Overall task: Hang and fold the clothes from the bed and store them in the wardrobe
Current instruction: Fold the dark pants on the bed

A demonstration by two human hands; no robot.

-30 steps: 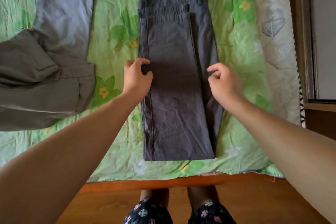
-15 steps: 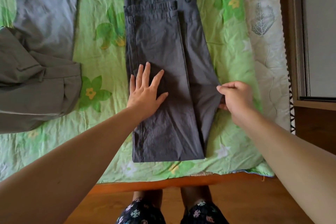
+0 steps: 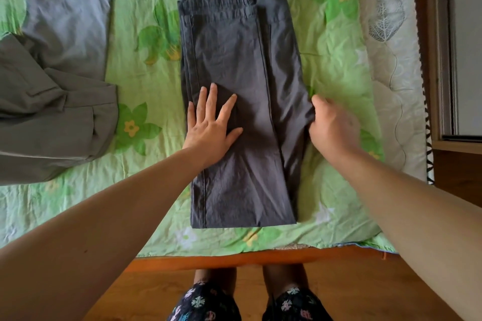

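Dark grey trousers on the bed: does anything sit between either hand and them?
Nothing visible does. The left hand lies flat on the dark grey trousers, and the right hand grips their right edge.

You look down on a wooden floor (image 3: 352,289) meeting the bed (image 3: 234,259) at its orange-brown near rail. A crumpled green floral sheet (image 3: 146,190) covers it. At right, a pale leaf-print quilt (image 3: 391,91) borders a wooden cabinet frame (image 3: 430,60). The light is soft and even.

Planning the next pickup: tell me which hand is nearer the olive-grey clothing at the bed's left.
Left. The left hand lies flat on the dark trousers, just right of the olive-grey clothing; the right hand grips the trousers' opposite edge, farther off.
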